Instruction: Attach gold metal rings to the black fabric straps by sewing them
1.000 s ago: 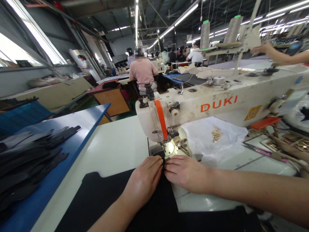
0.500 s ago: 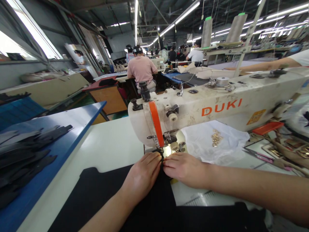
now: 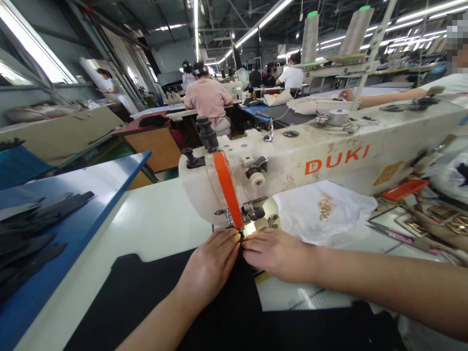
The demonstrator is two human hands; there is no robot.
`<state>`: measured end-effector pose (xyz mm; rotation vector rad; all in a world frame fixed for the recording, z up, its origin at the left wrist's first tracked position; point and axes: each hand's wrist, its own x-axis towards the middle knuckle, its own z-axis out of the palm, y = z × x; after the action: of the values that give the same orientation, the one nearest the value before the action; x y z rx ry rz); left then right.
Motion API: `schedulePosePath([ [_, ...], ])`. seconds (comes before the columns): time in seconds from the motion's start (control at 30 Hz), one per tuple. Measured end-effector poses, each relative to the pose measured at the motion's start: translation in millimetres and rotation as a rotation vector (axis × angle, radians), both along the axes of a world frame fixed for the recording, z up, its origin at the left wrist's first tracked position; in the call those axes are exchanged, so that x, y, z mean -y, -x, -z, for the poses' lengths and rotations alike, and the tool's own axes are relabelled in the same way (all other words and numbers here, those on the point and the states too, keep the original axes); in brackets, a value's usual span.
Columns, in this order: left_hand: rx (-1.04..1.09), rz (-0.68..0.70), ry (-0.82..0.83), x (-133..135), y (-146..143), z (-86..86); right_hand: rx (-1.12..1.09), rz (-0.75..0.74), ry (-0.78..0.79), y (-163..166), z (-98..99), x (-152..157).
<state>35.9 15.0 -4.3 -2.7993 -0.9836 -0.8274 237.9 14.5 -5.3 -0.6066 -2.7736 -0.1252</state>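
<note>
A large piece of black fabric (image 3: 146, 297) lies on the white table (image 3: 161, 219) in front of a cream DUKI sewing machine (image 3: 329, 151). My left hand (image 3: 208, 265) lies flat on the fabric, its fingertips right under the needle area (image 3: 243, 226). My right hand (image 3: 278, 253) presses the fabric from the other side, fingers together and stretched toward the needle. The fingertips of both hands nearly touch at the presser foot, which they partly hide.
A blue side table (image 3: 91, 195) at left carries several black cut pieces (image 3: 32, 234). White cloth with small gold fittings (image 3: 325, 204) lies behind the machine. Scissors (image 3: 391, 231) and metal hardware are at right. People (image 3: 206, 100) sit at other machines farther back; another person's arm (image 3: 395, 95) reaches in at the far right.
Both hands have slid forward with the fabric, closer under the needle. The view has shifted, so the machine head sits more to the left.
</note>
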Motion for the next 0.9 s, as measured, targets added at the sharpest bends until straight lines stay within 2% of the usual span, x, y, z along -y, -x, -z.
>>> schedulePosePath([
  [0.33,-0.028,0.014,-0.075,-4.0,2.4,2.3,-0.033,0.020,-0.050,3.2,0.7,-0.2],
  [0.9,-0.010,0.020,-0.076,-4.7,2.0,1.6,-0.028,0.043,-0.050,5.0,3.5,0.4],
])
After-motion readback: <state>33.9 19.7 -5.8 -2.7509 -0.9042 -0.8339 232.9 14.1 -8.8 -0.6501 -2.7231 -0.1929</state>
